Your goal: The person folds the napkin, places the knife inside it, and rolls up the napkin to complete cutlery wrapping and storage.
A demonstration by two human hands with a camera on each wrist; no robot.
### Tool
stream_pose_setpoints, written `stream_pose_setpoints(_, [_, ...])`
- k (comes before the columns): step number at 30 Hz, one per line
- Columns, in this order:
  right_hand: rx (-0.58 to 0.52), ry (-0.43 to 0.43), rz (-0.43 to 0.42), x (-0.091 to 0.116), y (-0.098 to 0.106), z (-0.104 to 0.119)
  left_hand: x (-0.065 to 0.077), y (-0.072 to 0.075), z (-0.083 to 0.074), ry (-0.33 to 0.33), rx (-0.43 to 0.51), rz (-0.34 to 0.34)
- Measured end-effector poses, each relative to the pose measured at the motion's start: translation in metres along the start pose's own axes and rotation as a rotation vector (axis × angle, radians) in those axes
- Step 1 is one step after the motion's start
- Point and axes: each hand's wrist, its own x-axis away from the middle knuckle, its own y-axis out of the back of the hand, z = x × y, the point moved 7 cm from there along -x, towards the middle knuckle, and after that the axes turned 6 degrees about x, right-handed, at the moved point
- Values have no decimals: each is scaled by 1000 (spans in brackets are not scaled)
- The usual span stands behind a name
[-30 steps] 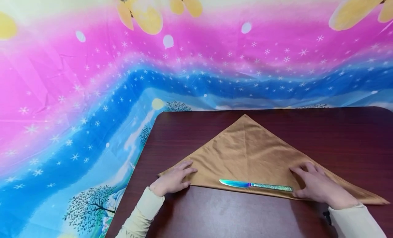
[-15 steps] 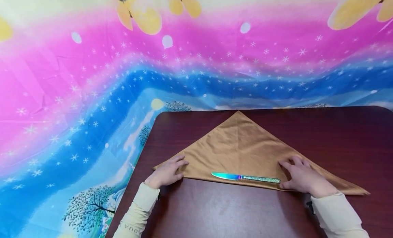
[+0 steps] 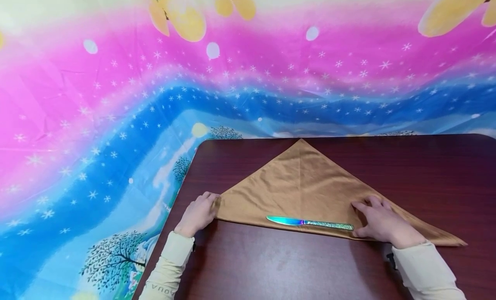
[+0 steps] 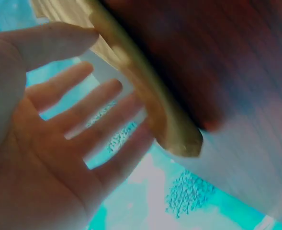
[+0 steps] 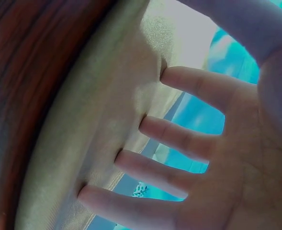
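Observation:
A golden-brown cloth napkin point(image 3: 294, 179), folded to a triangle, lies on the table with its peak pointing away. Along its near edge rests a rainbow-coloured table knife point(image 3: 306, 222), blade to the left. My left hand point(image 3: 198, 214) covers the napkin's left corner in the head view; in the left wrist view its fingers point(image 4: 105, 122) stretch out across the cloth edge, thumb beside it. At the knife's handle end, my right hand point(image 3: 383, 222) has its fingertips spread on the napkin. The right wrist view shows those fingers point(image 5: 188, 139) pressing small dents into the cloth.
The dark red-brown wooden table point(image 3: 279, 265) has rounded far corners. Behind it and along its left side hangs a pink and blue backdrop sheet point(image 3: 248, 67) printed with snowflakes and trees.
The napkin, the knife and both hands shifted left and slightly away at first. After that my left hand moved left onto the napkin's corner, while the right hand stayed in place.

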Motion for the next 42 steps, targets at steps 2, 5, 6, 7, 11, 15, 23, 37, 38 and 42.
stream_pose_setpoints(2, [-1,0,2,0,0,0,2,1,6,50,-44,-15])
stream_pose_setpoints(5, [0,0,-5,0,1,0,7,3,14,124,-92,-30])
stream_pose_setpoints(6, [1,1,-7,0,1,0,9,4,17,144,-98,-37])
stream_pose_setpoints(7, [2,2,-10,0,2,0,11,5,18,162,-104,-41])
stream_pose_setpoints(11, [12,1,-27,0,1,1,16,7,22,212,-114,-51])
stream_pose_setpoints(15, [13,1,-39,1,0,1,19,9,24,243,-126,-66])
stream_pose_setpoints(23, [7,2,-37,1,-1,0,23,13,21,250,-160,-118])
stream_pose_setpoints(37, [-5,11,-53,1,-1,1,23,13,25,267,-154,-92])
stream_pose_setpoints(38, [-4,11,-53,1,-1,1,23,13,25,267,-153,-91])
stream_pose_setpoints(42, [-1,11,-56,2,0,1,24,13,25,270,-149,-86])
